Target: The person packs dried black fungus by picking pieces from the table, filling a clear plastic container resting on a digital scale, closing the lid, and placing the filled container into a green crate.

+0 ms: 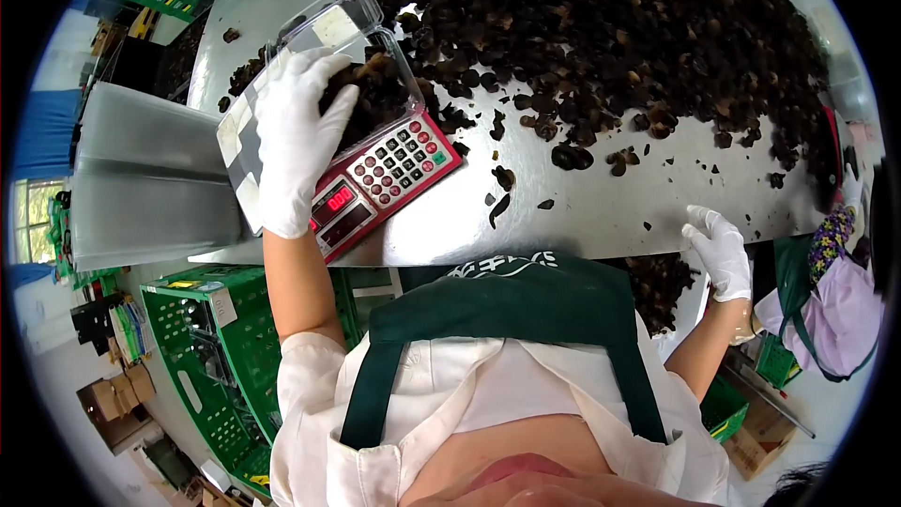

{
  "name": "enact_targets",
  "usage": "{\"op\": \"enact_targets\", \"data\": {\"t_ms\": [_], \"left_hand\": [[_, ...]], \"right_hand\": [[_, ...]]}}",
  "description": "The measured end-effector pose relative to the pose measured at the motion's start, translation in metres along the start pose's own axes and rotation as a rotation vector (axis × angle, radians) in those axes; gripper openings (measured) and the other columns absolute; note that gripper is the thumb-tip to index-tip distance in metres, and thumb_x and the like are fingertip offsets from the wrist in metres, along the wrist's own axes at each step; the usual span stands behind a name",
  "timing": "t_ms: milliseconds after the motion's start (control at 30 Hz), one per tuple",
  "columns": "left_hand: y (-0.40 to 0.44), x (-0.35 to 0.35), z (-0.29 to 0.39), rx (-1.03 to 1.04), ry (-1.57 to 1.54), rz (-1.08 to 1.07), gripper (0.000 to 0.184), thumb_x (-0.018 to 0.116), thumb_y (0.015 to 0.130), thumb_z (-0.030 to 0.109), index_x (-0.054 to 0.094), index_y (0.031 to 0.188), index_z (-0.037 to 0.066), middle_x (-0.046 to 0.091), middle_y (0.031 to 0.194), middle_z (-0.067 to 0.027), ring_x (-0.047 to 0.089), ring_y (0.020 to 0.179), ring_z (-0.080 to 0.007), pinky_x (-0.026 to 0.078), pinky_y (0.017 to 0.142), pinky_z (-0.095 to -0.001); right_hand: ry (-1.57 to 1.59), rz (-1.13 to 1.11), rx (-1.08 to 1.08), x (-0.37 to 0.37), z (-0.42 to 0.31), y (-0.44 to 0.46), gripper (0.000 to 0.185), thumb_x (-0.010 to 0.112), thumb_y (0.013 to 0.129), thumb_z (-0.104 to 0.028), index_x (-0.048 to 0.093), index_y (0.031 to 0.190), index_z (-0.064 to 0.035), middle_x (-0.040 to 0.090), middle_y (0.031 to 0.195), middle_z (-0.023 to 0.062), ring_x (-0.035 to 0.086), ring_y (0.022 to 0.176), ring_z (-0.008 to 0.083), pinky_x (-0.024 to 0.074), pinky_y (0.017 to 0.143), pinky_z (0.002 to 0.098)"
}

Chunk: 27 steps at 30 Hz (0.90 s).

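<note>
My left hand [302, 131], in a white glove, lies at the left side of a clear plastic box [410, 75] with its thumb and fingers apart over the edge. Dark dried pieces [375, 94] fill the box, which stands on a red scale [399, 169] showing 0.00. The box's clear lid [361, 5] stands open at the back. Whether my left fingers grip the wall is hidden. My right hand [721, 252], also gloved in white, hovers at the table's front edge, fingers apart, holding nothing.
A large heap of dark dried pieces [601, 28] covers the back of the metal table [582, 216]. Stacked clear boxes [150, 178] stand at the left. Green crates [202, 357] are below left. Another person [831, 300] is at the far right.
</note>
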<state>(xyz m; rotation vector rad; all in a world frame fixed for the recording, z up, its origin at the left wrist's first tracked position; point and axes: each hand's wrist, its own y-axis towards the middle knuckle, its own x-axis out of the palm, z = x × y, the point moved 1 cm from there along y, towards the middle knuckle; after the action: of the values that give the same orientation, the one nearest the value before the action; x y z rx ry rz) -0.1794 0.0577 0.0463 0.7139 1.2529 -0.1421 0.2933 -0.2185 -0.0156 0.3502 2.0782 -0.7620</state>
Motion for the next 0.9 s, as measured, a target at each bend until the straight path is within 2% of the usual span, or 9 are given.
{"op": "enact_targets", "data": {"t_ms": [67,200,300,367,500,600,700,800,900], "left_hand": [[-0.002,0.010,-0.011,-0.017,0.048,-0.097,0.040,0.082,0.082,0.018,0.073,0.121,0.017,0.069,0.124,-0.0074,0.064,0.118,-0.0305,0.051,0.100,-0.0394],[-0.001,0.007,-0.013,-0.023,-0.048,-0.113,0.036,0.082,0.079,0.014,0.073,0.114,0.015,0.069,0.122,-0.0066,0.065,0.114,-0.0306,0.052,0.097,-0.0402],[0.000,0.006,-0.011,-0.019,-0.068,-0.100,0.030,0.081,0.079,0.013,0.072,0.107,0.013,0.069,0.119,-0.0071,0.065,0.111,-0.0315,0.052,0.094,-0.0413],[0.002,0.008,-0.008,0.010,-0.015,-0.091,0.024,0.078,0.080,0.011,0.070,0.102,0.011,0.068,0.115,-0.0097,0.065,0.107,-0.0341,0.052,0.090,-0.0436],[0.010,0.006,0.000,0.145,-0.057,-0.033,0.016,0.070,0.080,-0.001,0.070,0.095,0.005,0.067,0.113,-0.0132,0.065,0.104,-0.0358,0.051,0.091,-0.0438],[0.000,0.008,-0.006,-0.057,-0.220,0.117,0.013,0.071,0.085,-0.004,0.070,0.096,0.002,0.070,0.116,-0.0117,0.066,0.110,-0.0288,0.051,0.097,-0.0371],[-0.006,-0.005,-0.018,-0.246,-0.497,0.104,0.011,0.071,0.089,-0.002,0.069,0.100,-0.001,0.070,0.119,-0.0133,0.065,0.112,-0.0256,0.049,0.098,-0.0339],[-0.017,0.000,-0.037,-0.478,-0.821,0.082,0.007,0.070,0.093,-0.003,0.070,0.099,0.000,0.070,0.120,-0.0068,0.063,0.110,-0.0160,0.049,0.097,-0.0287],[-0.024,0.006,-0.042,-0.563,-1.064,0.125,0.010,0.067,0.099,-0.001,0.069,0.108,0.003,0.070,0.119,-0.0018,0.062,0.106,-0.0097,0.049,0.096,-0.0245]], "right_hand": [[0.014,-0.005,-0.069,0.008,-0.022,0.004,0.045,0.077,0.090,-0.017,0.069,0.131,-0.0024,0.073,0.126,0.0174,0.071,0.113,0.0278,0.0550,0.098,0.0380],[0.171,-0.081,-0.137,0.026,-0.039,0.020,0.039,0.073,0.095,-0.012,0.068,0.133,-0.0035,0.073,0.128,0.0150,0.070,0.116,0.0237,0.0553,0.097,0.0357],[0.204,-0.059,-0.190,0.031,-0.051,0.030,0.038,0.072,0.095,-0.014,0.069,0.131,-0.0044,0.074,0.123,0.0156,0.071,0.113,0.0256,0.0558,0.095,0.0362],[0.004,0.027,-0.405,0.025,-0.056,0.035,0.037,0.071,0.096,-0.018,0.069,0.130,-0.0050,0.074,0.120,0.0161,0.072,0.111,0.0283,0.0556,0.094,0.0367],[0.008,0.118,-0.403,0.024,-0.063,0.035,0.031,0.068,0.098,-0.028,0.071,0.122,-0.0089,0.074,0.114,0.0141,0.070,0.105,0.0342,0.0548,0.092,0.0409],[0.002,0.176,-0.406,0.021,-0.053,0.033,0.030,0.068,0.098,-0.028,0.072,0.121,-0.0087,0.074,0.115,0.0139,0.070,0.105,0.0336,0.0550,0.092,0.0402],[0.078,0.233,-0.463,0.028,-0.056,0.040,0.025,0.072,0.097,-0.021,0.073,0.118,-0.0075,0.074,0.114,0.0137,0.072,0.102,0.0303,0.0563,0.089,0.0354],[0.164,0.199,-0.331,0.034,-0.055,0.047,0.026,0.072,0.097,-0.016,0.073,0.120,-0.0033,0.075,0.116,0.0123,0.072,0.101,0.0233,0.0552,0.090,0.0314],[0.227,0.180,-0.353,0.040,-0.059,0.055,0.027,0.071,0.099,-0.014,0.071,0.123,-0.0015,0.075,0.118,0.0118,0.071,0.103,0.0195,0.0552,0.091,0.0305]]}}
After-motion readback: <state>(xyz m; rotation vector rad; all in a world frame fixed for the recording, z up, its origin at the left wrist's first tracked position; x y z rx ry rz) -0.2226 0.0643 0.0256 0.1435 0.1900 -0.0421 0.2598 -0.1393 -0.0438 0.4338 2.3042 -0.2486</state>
